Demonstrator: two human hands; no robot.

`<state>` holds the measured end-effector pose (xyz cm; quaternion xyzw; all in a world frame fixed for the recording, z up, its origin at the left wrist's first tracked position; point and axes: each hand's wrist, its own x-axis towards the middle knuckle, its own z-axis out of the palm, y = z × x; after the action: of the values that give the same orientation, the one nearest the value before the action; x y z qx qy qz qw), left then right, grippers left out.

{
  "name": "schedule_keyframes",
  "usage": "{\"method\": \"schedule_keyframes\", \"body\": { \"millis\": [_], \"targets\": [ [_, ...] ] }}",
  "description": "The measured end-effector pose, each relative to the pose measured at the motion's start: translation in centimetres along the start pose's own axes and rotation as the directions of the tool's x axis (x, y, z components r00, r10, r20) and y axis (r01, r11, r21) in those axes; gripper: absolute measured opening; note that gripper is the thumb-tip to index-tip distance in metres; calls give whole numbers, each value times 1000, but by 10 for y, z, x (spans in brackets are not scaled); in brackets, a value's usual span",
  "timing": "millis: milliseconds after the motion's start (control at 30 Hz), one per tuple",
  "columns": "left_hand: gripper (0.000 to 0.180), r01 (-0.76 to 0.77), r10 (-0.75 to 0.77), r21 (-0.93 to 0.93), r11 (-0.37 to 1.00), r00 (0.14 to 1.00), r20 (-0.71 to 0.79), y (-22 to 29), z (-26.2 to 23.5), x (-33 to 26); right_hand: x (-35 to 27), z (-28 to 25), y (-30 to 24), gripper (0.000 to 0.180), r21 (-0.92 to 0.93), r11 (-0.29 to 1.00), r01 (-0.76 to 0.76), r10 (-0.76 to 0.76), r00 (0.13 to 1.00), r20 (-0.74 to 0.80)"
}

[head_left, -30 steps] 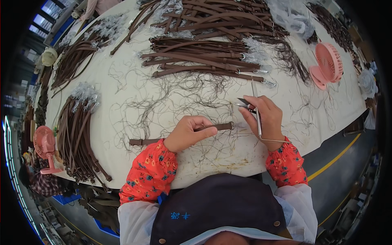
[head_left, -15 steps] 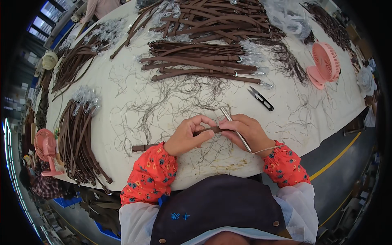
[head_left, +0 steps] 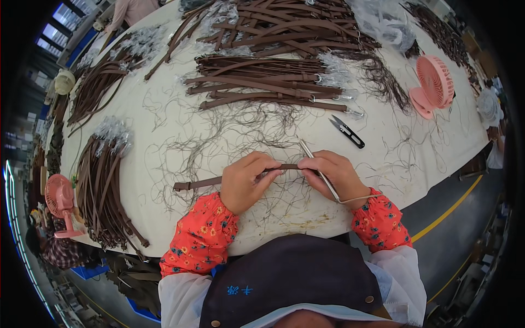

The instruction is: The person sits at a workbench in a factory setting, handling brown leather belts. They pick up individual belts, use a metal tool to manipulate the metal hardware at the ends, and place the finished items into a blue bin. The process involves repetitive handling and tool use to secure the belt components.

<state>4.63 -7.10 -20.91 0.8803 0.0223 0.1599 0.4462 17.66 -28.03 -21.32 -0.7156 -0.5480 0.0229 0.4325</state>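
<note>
On the pale round table (head_left: 164, 136), black thread snips (head_left: 347, 131) now parked aside. Left hand (head_left: 246, 183) and right hand (head_left: 331, 175) both pinching the long brown leather strap (head_left: 205, 182), thin metal rod (head_left: 320, 174) tucked in the right. Looks switched from cutting to poking.

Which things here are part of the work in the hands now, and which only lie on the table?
In use:
- brown strap, gripped by the left hand and the right hand
- thin metal tool, in the right hand

Lying about:
- black snips
- strap bundles
- loose thread clippings
- pink fan at the far right
- pink fan at the left edge
</note>
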Motion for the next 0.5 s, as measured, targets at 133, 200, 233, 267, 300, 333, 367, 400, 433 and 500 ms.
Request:
{"method": "schedule_keyframes", "body": {
  "millis": [133, 200, 233, 267, 300, 333, 367, 400, 433, 500],
  "targets": [
    [13, -87, 93, 133, 987, 995, -36, -7, 4, -2, 4, 2, -5, 26, 15, 999, -38, 39, 998, -58],
    [12, -95, 102, 152, 984, 994, -35, -7, 4, -2, 4, 1, -9, 25, 123, 984, -131, 140, 987, -75],
    [11, -98, 106, 162, 982, 994, -36, -7, 4, -2, 2, -1, -14, 26, 203, 957, -210, 223, 974, -45],
    [11, -102, 109, 174, 979, 993, -33, -6, 3, -2, 1, -2, -17, 26, 278, 917, -287, 301, 953, -8],
    [11, -107, 114, 185, 977, 993, -29, -4, 2, -2, -1, -3, -14, 24, 305, 925, -227, 245, 969, -23],
    [10, -112, 119, 196, 974, 993, -26, -3, 1, -1, -3, -3, -9, 23, 330, 929, -165, 189, 981, -40],
    [10, -124, 132, 201, 972, 991, -28, -2, 1, -1, -5, -3, -6, 22, 354, 930, -103, 132, 990, -58],
    [10, -135, 144, 206, 969, 989, -30, -2, 2, -1, -5, -5, -4, 19, 359, 928, -103, 119, 993, -24],
    [10, -146, 156, 212, 966, 987, -33, -3, 2, -1, -5, -7, -4, 17, 365, 925, -102, 106, 994, 9],
    [11, -157, 168, 223, 962, 985, -31, -2, 1, 0, -4, -8, -4, 14, 348, 934, -73, 70, 997, 22]
  ]
}}
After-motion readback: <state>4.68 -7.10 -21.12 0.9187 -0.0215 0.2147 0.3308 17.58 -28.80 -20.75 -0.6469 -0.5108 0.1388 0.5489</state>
